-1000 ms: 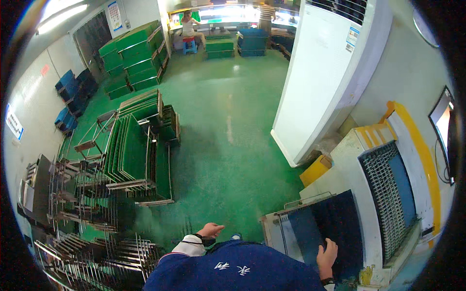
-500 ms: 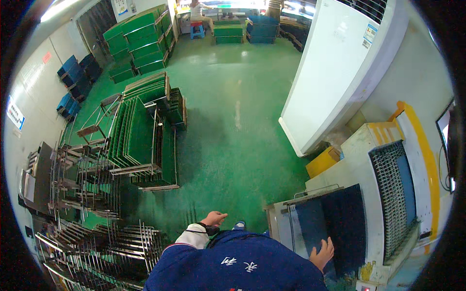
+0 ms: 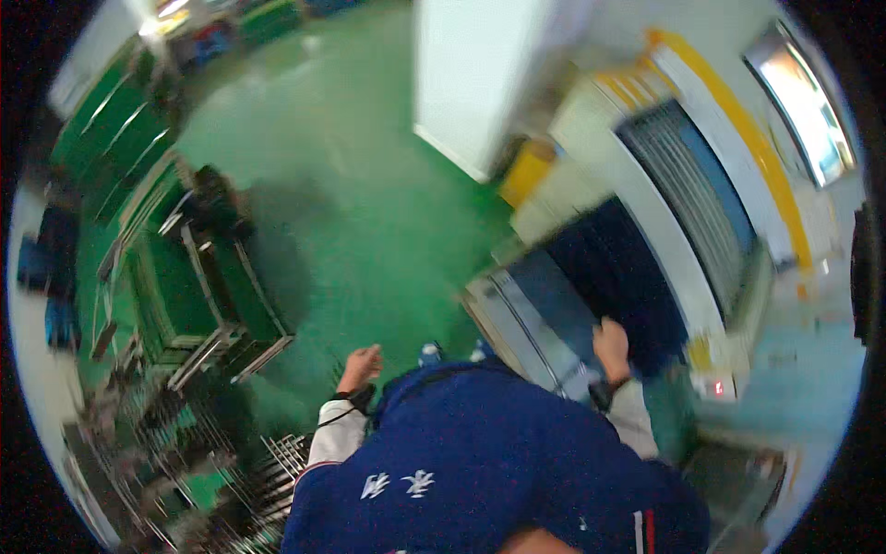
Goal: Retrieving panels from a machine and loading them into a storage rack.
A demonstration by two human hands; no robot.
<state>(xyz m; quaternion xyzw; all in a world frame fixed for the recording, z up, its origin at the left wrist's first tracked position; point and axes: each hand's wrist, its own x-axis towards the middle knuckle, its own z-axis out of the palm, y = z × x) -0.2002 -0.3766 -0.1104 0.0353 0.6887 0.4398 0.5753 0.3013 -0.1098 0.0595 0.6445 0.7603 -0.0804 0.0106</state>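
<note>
Biggest first: green floor (image 3: 369, 240), sweeping up the middle of the view. Over on the right, a pale machine (image 3: 660, 245), slanting down toward the lower edge. Next, a tall white cabinet (image 3: 461, 83) at the top, cut off by the frame. Down on the left, metal racks (image 3: 175, 429), badly smeared by blur, with green panels (image 3: 171, 295) just above, packed close together.

And here, along the machine's near side, a dark blue panel (image 3: 614, 268), broad face up, with a smaller grey-blue panel (image 3: 554, 291) right beside it; overlapping or merely butted, impossible to say. Looks stiff, judging by straight edges and a flat lie; probably light for such breadth, but awkward to balance from a corner. Matte, so likely not too slippery. Best taken by the outer rim, 1 hand to each of 2 opposite edges, palms off the broad face.

Now the hands. Right hand (image 3: 611, 346) right at the seam between the 2 blue panels, fingers gathered; touching or hovering, open or closed, too blurred to call. Left hand (image 3: 362, 365) well apart, out over the floor, fingers loosely bunched, no object showing, exact opening unreadable. Smallest of all, a red-lit display (image 3: 720, 388) beyond the right hand.
</note>
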